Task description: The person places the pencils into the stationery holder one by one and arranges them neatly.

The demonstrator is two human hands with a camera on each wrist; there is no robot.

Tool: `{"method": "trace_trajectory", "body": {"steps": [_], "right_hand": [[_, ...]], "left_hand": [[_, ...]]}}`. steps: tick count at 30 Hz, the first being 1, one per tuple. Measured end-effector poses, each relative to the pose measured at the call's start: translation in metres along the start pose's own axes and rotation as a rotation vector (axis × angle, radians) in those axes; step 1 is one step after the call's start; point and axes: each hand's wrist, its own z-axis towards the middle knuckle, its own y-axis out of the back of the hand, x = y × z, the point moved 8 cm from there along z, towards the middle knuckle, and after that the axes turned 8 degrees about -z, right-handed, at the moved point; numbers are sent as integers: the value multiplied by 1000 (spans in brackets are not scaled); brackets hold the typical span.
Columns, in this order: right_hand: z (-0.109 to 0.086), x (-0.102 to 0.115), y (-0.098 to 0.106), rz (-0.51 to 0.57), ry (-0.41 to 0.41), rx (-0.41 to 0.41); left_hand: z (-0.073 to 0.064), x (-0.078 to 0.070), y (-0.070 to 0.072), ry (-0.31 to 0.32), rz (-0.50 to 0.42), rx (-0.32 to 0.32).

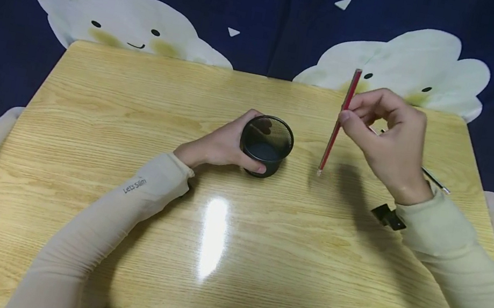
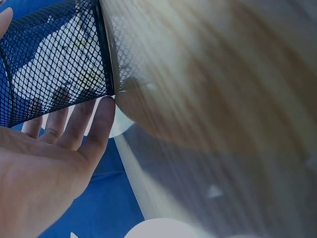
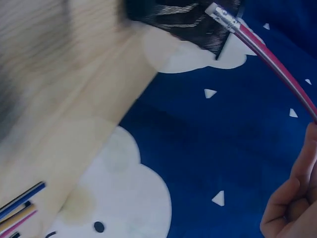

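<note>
red pencil [image 1: 331, 140] tilted, pinched in right hand [image 1: 393, 143]

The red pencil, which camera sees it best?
The head view: it shows the red pencil from end to end, pinched in the right hand. The right wrist view shows its eraser end closer, but the picture's edge cuts the pencil off. The left wrist view doesn't show it.

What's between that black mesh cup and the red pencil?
No object: in the head view, only bare wood-grain tabletop shows between the black mesh cup and the red pencil pinched in the right hand.
</note>
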Motion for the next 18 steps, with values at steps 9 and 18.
{"method": "trace_trajectory", "body": {"steps": [9,18], "right_hand": [[15,23,-9,209,93,-113],[26,37,-30,172,184,-60]], "left_hand": [[-1,-2,-1,-5,-21,16],[3,4,1,-23,-51,25]]}}
